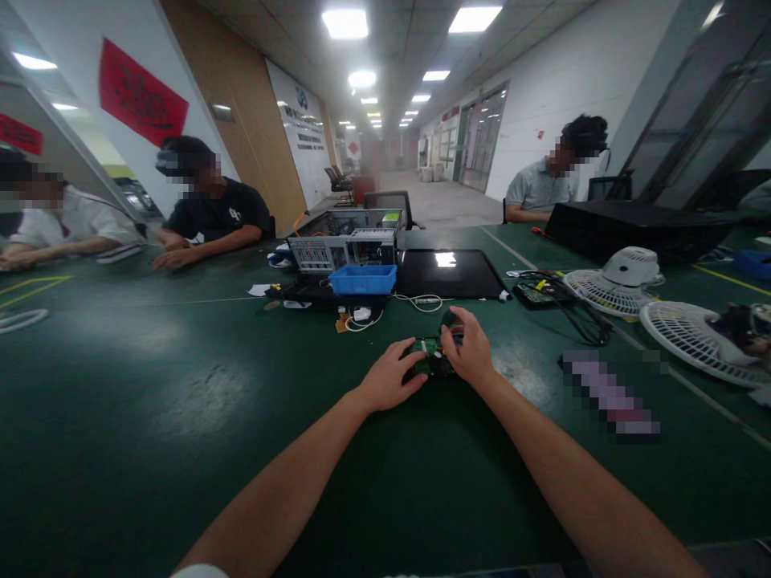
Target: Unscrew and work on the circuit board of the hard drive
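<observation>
A small device with a green circuit board (pixel 425 347) lies on the green table (pixel 241 449) in front of me. My left hand (pixel 394 375) rests on its left side with the fingers spread over the board's edge. Over the right side of the device is my right hand (pixel 468 348), its thumb and fingers closed around a small dark green object (pixel 447 319) that stands above the board. The lower end of that object is hidden by my fingers.
A blue tray (pixel 363 280) sits before an open computer case (pixel 343 245), beside a black flat panel (pixel 451 273). White cables (pixel 422 301) lie near them. Rightward are black cables, white fan parts (pixel 618 289), a blurred phone-like object (pixel 608 393) and a black box (pixel 632 229). Several people sit around the table.
</observation>
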`<state>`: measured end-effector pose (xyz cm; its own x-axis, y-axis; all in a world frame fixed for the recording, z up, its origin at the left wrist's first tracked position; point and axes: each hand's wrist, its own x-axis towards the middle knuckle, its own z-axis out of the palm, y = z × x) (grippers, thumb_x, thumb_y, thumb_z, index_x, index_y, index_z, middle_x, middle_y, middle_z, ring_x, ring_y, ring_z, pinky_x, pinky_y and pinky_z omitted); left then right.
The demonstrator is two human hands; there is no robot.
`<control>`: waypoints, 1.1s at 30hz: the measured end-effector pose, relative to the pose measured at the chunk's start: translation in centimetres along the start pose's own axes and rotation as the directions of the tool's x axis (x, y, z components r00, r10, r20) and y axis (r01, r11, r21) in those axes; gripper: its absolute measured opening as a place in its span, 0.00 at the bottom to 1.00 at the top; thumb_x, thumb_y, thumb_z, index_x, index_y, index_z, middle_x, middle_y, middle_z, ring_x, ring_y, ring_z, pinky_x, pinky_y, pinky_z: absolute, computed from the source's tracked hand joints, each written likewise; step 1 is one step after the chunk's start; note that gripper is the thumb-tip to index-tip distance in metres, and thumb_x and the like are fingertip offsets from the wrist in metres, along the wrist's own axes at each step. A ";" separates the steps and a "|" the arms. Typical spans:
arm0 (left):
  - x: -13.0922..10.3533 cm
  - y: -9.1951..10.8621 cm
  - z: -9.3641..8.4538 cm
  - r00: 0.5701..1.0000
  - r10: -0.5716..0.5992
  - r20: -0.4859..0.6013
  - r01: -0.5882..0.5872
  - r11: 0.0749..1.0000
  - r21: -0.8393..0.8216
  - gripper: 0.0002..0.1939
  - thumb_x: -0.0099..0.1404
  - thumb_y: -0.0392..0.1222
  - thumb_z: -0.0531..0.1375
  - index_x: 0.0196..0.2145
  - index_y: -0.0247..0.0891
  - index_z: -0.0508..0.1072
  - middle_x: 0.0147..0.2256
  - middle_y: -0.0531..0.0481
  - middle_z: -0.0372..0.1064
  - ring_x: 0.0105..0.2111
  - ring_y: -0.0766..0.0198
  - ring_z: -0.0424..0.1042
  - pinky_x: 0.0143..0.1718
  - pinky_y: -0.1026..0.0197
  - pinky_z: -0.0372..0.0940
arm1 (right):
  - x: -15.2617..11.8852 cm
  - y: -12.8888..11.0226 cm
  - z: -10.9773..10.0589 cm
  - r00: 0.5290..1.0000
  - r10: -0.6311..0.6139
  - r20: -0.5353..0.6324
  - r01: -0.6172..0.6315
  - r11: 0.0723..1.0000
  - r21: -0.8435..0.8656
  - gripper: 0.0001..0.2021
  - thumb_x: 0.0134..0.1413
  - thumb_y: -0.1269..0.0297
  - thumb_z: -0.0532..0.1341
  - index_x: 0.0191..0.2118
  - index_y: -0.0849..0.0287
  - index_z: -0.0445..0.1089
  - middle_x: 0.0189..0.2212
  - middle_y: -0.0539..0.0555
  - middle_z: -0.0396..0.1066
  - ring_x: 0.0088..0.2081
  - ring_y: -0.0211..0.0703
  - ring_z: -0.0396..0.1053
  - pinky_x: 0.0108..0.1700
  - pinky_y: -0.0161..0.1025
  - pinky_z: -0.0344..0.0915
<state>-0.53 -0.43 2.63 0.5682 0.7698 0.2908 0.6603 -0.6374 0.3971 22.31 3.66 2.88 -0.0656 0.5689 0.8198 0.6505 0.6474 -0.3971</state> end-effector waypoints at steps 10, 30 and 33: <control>0.1 0.0 0.1 1.000 0.003 0.003 -0.003 1.000 0.011 0.28 0.71 0.55 0.57 0.66 0.49 0.62 0.69 0.46 0.49 0.67 0.46 0.53 0.64 0.40 0.59 | -0.2 0.0 0.1 1.000 0.019 0.001 -0.019 1.000 -0.014 0.23 0.64 0.60 0.59 0.63 0.54 0.58 0.51 0.61 0.71 0.36 0.48 0.75 0.41 0.49 0.76; 0.0 0.5 -0.2 1.000 0.003 0.024 -0.004 1.000 0.021 0.25 0.72 0.54 0.57 0.64 0.50 0.62 0.68 0.46 0.48 0.67 0.46 0.52 0.63 0.39 0.59 | -0.1 -0.1 0.0 1.000 0.026 0.001 -0.026 1.000 -0.018 0.23 0.65 0.59 0.59 0.63 0.55 0.58 0.50 0.61 0.72 0.36 0.48 0.75 0.40 0.48 0.75; 0.1 0.5 -0.2 1.000 -0.020 0.014 0.020 1.000 0.003 0.25 0.71 0.54 0.58 0.62 0.47 0.63 0.67 0.44 0.50 0.66 0.47 0.54 0.64 0.40 0.58 | -0.2 0.0 0.0 1.000 0.028 0.003 -0.028 0.999 -0.019 0.23 0.64 0.59 0.59 0.63 0.54 0.58 0.49 0.61 0.72 0.35 0.47 0.75 0.40 0.49 0.75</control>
<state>-0.25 -0.65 3.03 0.5617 0.7820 0.2702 0.6733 -0.6218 0.4000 22.27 3.56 2.75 -0.0497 0.5886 0.8069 0.6661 0.6215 -0.4123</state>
